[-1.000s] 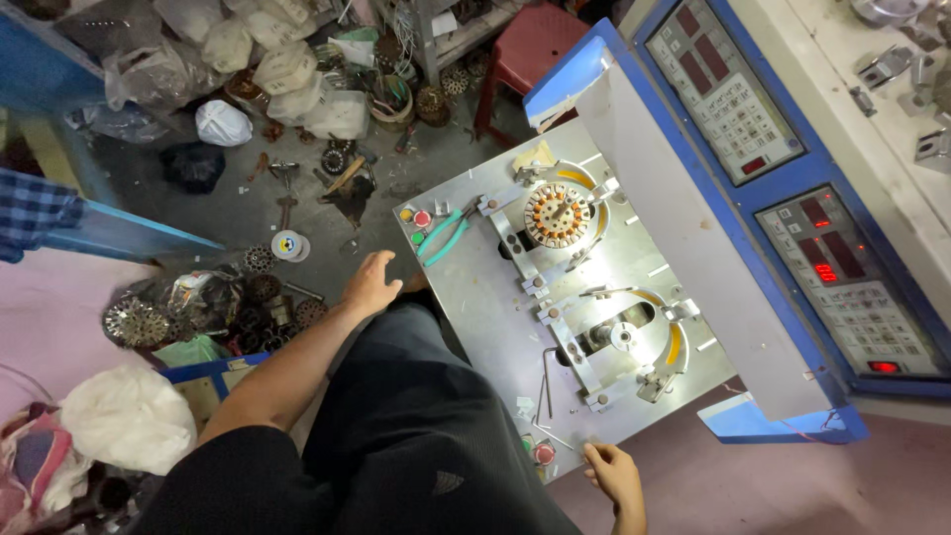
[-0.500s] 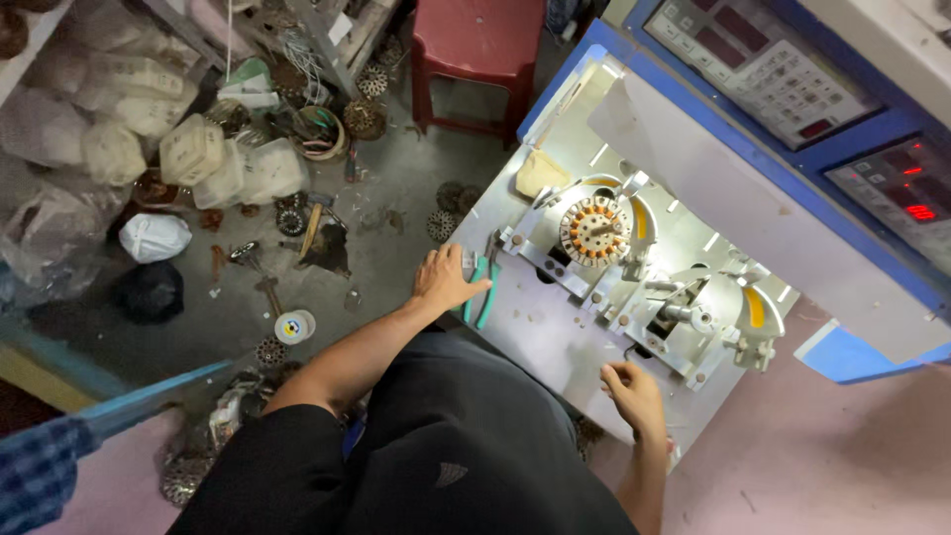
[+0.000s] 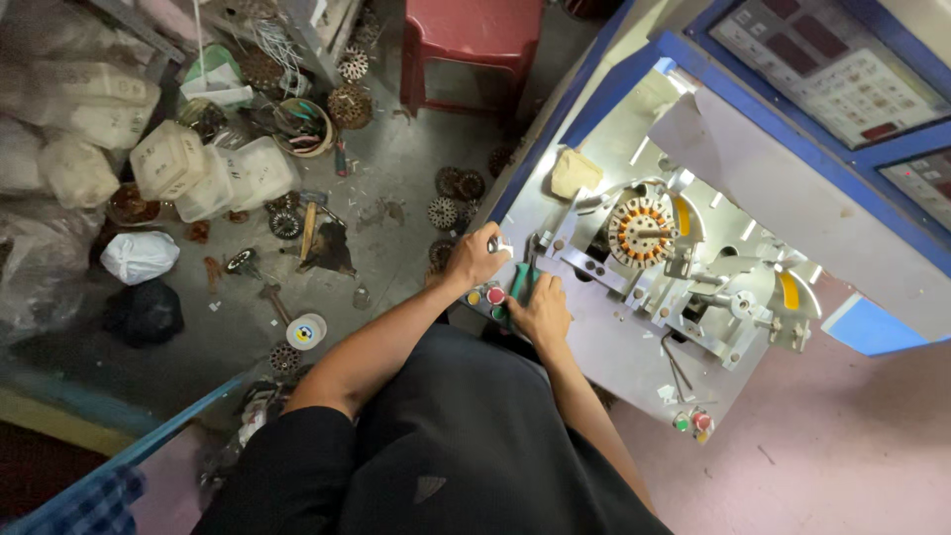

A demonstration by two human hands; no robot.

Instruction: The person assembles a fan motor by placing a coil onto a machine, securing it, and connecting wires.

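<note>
Since the earlier frame the right hand (image 3: 540, 309) has been brought across from the plate's near edge to the green-handled cutters (image 3: 522, 282), which are now clasped under curled fingers. Just beyond, the left hand (image 3: 474, 260) is closed on a small pale piece (image 3: 498, 245), seemingly to steady it. The cutters' long axis is pointed away towards the wound core (image 3: 640, 230).
</note>
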